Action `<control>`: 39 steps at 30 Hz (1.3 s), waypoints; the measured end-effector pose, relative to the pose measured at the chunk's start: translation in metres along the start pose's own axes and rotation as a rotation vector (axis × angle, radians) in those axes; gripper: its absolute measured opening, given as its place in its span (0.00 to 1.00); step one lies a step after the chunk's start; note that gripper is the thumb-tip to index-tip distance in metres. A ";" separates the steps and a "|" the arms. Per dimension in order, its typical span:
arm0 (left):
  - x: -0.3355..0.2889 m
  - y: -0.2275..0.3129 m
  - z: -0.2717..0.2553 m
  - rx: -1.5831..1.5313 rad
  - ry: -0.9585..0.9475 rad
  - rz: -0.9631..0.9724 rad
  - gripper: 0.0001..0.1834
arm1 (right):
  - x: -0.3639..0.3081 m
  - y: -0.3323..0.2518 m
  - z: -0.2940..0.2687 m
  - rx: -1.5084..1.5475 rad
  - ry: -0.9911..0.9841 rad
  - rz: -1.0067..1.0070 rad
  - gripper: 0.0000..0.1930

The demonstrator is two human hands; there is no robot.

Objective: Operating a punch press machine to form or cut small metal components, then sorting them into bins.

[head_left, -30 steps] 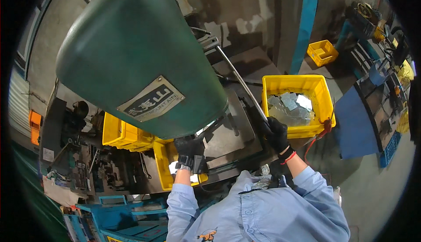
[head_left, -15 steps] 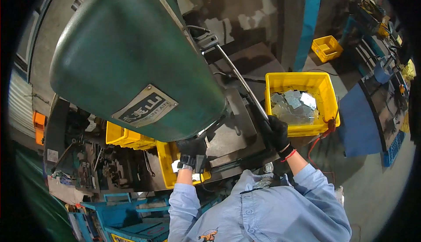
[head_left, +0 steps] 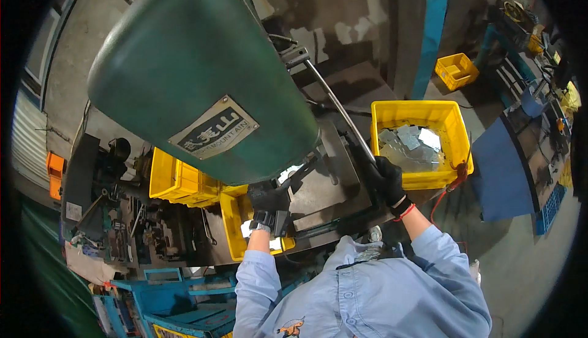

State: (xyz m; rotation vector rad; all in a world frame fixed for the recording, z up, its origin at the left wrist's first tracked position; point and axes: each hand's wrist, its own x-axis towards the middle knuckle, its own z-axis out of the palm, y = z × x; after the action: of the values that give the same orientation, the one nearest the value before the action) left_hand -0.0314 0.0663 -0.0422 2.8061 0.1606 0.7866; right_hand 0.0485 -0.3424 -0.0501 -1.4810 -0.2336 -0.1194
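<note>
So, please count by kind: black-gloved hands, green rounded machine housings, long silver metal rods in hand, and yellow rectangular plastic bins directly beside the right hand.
Gloved left hand and right hand: 2
Green machine housing: 1
Silver metal rod: 1
Yellow bin beside right hand: 1
Total: 5

From my remote stn I had both arms (head_left: 429, 258) reaching fwd, sleeves (head_left: 256, 283) ending short of the wrists. L hand (head_left: 268, 198), dark-gloved, went nearly straight ahead, back up, fingertips part-hidden, so grip unclear. R hand (head_left: 387, 182), also gloved, sat a bit higher, curled tight, R forearm (head_left: 420, 223) angled inward.
</note>
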 end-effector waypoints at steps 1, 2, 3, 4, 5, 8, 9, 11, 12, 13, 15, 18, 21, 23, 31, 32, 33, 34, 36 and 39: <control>0.000 0.000 0.004 0.007 0.015 0.003 0.38 | -0.002 -0.004 -0.002 -0.015 0.004 0.028 0.07; 0.001 -0.001 0.007 0.016 0.031 0.004 0.40 | -0.003 -0.009 -0.004 -0.049 0.006 0.020 0.06; 0.004 0.001 0.008 0.039 0.067 0.044 0.43 | -0.005 -0.016 -0.006 -0.085 0.013 0.013 0.06; 0.005 0.003 0.008 0.064 0.104 0.082 0.47 | -0.006 -0.024 -0.008 -0.141 0.016 -0.029 0.06; 0.007 0.004 0.008 -0.001 0.044 0.033 0.47 | -0.008 -0.031 -0.009 -0.195 0.016 -0.072 0.06; 0.004 -0.004 0.000 -0.046 -0.074 -0.077 0.49 | -0.012 -0.053 -0.001 -0.081 0.024 0.082 0.04; 0.017 0.017 -0.002 0.000 -0.095 -0.058 0.49 | -0.014 -0.052 -0.011 -0.115 0.041 0.098 0.04; 0.021 0.026 -0.009 0.067 -0.128 -0.059 0.48 | -0.017 -0.055 -0.014 -0.149 0.035 0.115 0.04; 0.020 0.021 -0.013 0.079 -0.147 -0.074 0.47 | -0.017 -0.062 -0.011 -0.157 0.023 0.119 0.04; 0.017 0.017 -0.016 0.093 -0.145 -0.080 0.46 | -0.019 -0.068 -0.007 -0.161 0.015 0.115 0.04; 0.016 0.020 -0.022 0.114 -0.127 -0.070 0.42 | -0.022 -0.075 -0.006 -0.137 0.008 0.115 0.04; 0.017 0.036 -0.030 0.105 -0.069 -0.044 0.37 | -0.026 -0.084 -0.009 -0.084 0.006 0.123 0.05; 0.012 0.045 -0.036 0.142 0.016 -0.048 0.34 | -0.029 -0.099 -0.005 -0.109 0.012 0.088 0.07; 0.010 0.049 -0.039 0.165 0.042 -0.060 0.33 | -0.031 -0.095 -0.003 -0.141 0.029 0.032 0.09; 0.008 0.054 -0.047 0.152 0.089 -0.024 0.32 | -0.035 -0.080 -0.012 -0.103 0.022 0.030 0.10; 0.009 0.054 -0.047 0.139 0.070 -0.030 0.33 | -0.037 -0.078 -0.014 -0.095 0.023 0.026 0.10; 0.009 0.053 -0.048 0.128 0.050 -0.036 0.33 | -0.037 -0.083 -0.013 -0.086 0.023 0.025 0.10; 0.008 0.053 -0.048 0.116 0.030 -0.042 0.33 | -0.039 -0.088 -0.013 -0.078 0.021 0.037 0.10; 0.005 0.052 -0.046 0.125 0.086 -0.019 0.34 | -0.042 -0.104 -0.013 -0.041 0.021 0.093 0.10; 0.002 0.038 -0.040 0.168 0.167 0.043 0.35 | -0.045 -0.125 -0.008 0.015 0.030 0.186 0.11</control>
State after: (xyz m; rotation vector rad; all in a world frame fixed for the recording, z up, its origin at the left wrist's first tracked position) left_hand -0.0488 0.0367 0.0011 2.9058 0.2030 1.0643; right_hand -0.0223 -0.3648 0.0602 -1.4778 -0.0717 0.0102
